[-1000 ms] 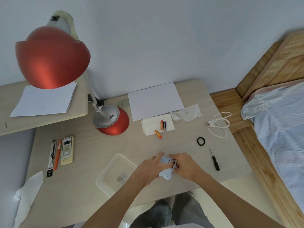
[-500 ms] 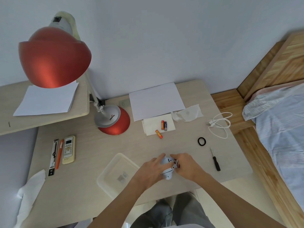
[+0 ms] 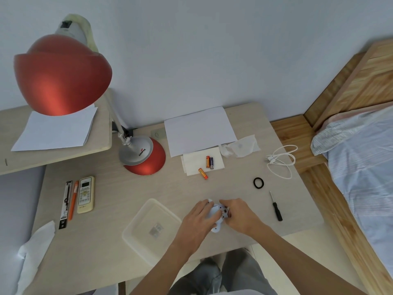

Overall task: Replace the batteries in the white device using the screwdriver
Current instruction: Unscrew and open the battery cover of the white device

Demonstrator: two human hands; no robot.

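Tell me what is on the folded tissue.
Two batteries side by side on the tissue; a third battery overhangs its near edge. A paper sheet covers its far edge.

The pale wooden desk [image 3: 127, 188] carries a red lamp base [image 3: 146, 160] at far left, a white sheet [image 3: 200, 128] just behind a tissue [image 3: 193, 163], a remote [image 3: 85, 194], pen [image 3: 73, 201] and black pack [image 3: 65, 204] at left, a clear tray [image 3: 140, 222] near, and a screwdriver [image 3: 276, 206], black band [image 3: 258, 183] and white cable [image 3: 280, 161] at right.

Barely anything — left fingers [image 3: 201, 207] shift slightly on white device [image 3: 215, 228].
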